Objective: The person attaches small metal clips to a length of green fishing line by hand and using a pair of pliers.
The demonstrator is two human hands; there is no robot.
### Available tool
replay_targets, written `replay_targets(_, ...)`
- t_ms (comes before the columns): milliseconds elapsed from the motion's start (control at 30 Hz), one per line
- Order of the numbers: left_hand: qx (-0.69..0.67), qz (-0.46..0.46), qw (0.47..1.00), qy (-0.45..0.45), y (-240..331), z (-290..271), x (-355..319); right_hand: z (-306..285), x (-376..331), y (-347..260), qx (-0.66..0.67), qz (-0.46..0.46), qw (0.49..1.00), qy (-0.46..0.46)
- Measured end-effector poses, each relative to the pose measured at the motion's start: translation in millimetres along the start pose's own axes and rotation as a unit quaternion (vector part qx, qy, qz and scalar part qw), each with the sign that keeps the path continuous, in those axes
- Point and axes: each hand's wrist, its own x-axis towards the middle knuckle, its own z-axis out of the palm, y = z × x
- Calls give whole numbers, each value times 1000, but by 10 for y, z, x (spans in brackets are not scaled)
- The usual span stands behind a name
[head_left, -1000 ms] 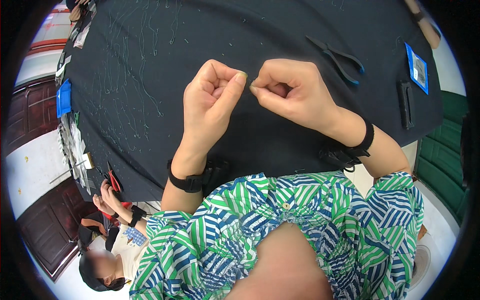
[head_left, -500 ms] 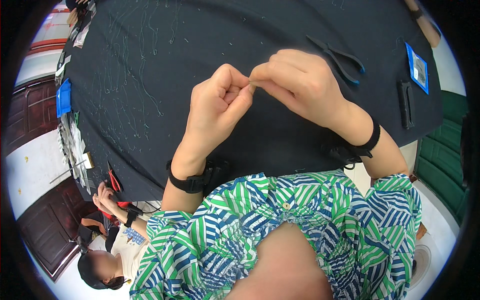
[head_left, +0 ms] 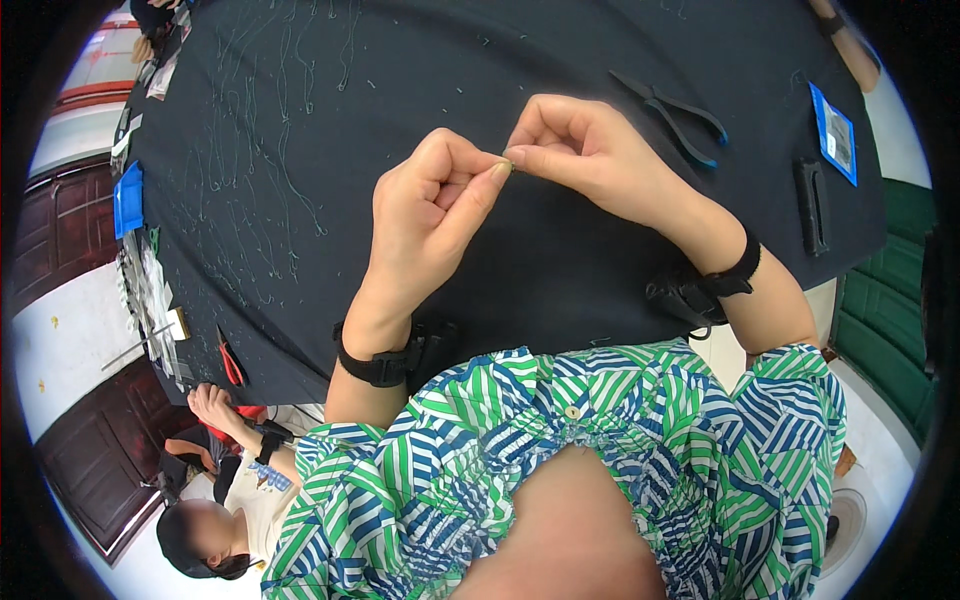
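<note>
At frame centre our left hand point(head_left: 435, 215) and right hand point(head_left: 580, 150) meet fingertip to fingertip, each grip pinched shut on a tiny bit point(head_left: 508, 166), too small to identify. We judge it light, thin and easily dropped; hold it by its ends. Loose threads point(head_left: 265, 150) lie on the dark cloth counter point(head_left: 560, 270); pliers point(head_left: 675, 110) upper right.
</note>
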Motion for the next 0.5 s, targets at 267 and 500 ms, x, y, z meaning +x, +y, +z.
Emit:
replay_targets(267, -8, 6, 999, 33, -12, -13, 12, 87, -80, -118, -136, -99, 986, 12)
replay_targets(500, -139, -29, 989, 32, -38, 5, 16, 92, -85, -114, -126, -100, 986, 34)
